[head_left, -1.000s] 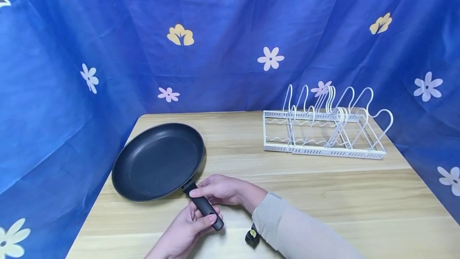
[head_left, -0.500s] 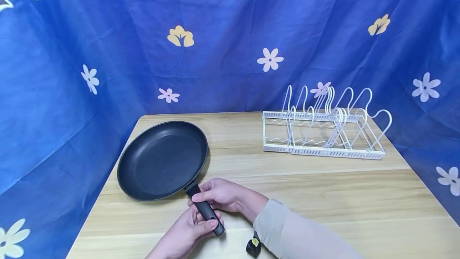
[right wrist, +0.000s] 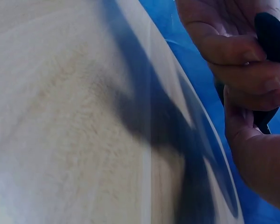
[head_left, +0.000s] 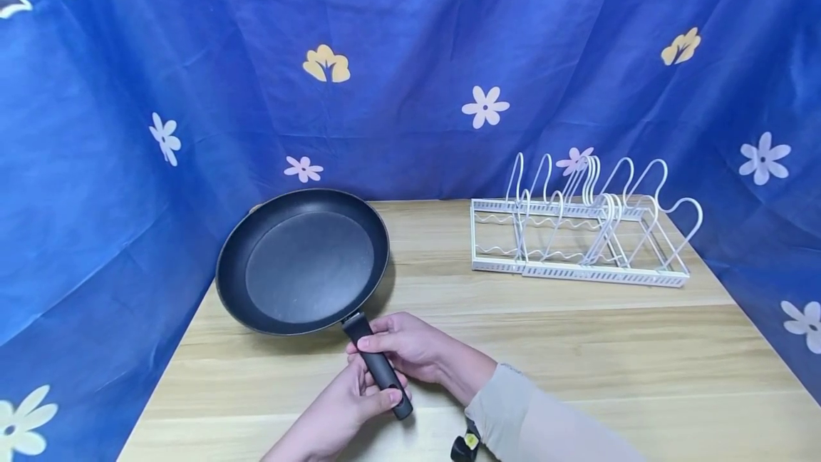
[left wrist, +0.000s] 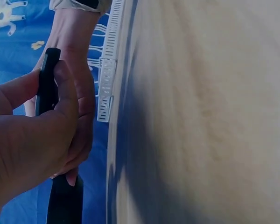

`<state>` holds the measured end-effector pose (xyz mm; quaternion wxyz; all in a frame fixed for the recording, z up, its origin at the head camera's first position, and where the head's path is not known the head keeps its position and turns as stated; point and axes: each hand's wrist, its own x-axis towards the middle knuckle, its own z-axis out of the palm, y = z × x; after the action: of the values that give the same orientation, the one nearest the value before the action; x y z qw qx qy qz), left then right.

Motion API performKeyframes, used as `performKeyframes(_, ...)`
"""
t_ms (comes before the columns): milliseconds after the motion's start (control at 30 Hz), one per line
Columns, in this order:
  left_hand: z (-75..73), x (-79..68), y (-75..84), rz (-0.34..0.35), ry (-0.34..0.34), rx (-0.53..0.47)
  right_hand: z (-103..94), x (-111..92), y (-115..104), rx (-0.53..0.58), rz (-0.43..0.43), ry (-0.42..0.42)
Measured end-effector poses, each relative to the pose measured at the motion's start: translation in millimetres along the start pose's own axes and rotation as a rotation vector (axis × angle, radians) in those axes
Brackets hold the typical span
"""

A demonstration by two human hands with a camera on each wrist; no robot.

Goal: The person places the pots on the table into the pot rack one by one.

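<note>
A black frying pan [head_left: 311, 266] hangs over the left part of the table, its inside facing me and its far rim raised. My left hand [head_left: 346, 401] grips the end of the pan's handle [head_left: 378, 369], thumb on top. Closer to the pan body, my right hand [head_left: 410, 348] holds the same handle with its thumb over it and fingers beneath. In the left wrist view the left hand [left wrist: 42, 135] pinches the handle tip, with the right hand behind it. The right wrist view shows curled fingers [right wrist: 252, 79] round the dark handle.
A white wire rack [head_left: 577, 273] with upright loops stands at the back right of the wooden table [head_left: 577, 348]. A small black piece with a yellow spot [head_left: 466, 444] shows beside the right sleeve. Blue patterned cloth [head_left: 398, 127] surrounds the table at the back and sides.
The pan has moved up and slightly to the right, and its inside faces me more fully. Both hands have shifted a little to the right, still holding the handle. The rack has stayed put.
</note>
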<state>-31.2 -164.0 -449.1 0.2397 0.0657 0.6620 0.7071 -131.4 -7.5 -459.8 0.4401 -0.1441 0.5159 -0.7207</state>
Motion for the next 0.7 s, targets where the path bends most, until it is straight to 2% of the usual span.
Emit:
performKeyframes(333, 13.7, 8.6, 15.1, -0.003, 0.011, 0.045, -8.1, -21, -9, 0.072, -0.123, -0.016)
performKeyframes(533, 22.7, 16.4, 27.7, 0.015, -0.036, -0.034, -13.5, -36, -25, 0.092, -0.178, -0.002)
performKeyframes(700, 27.8, 23.4, 36.2, 0.058, -0.085, -0.043, -14.1, -47, -36, 0.085, -0.213, 0.053)
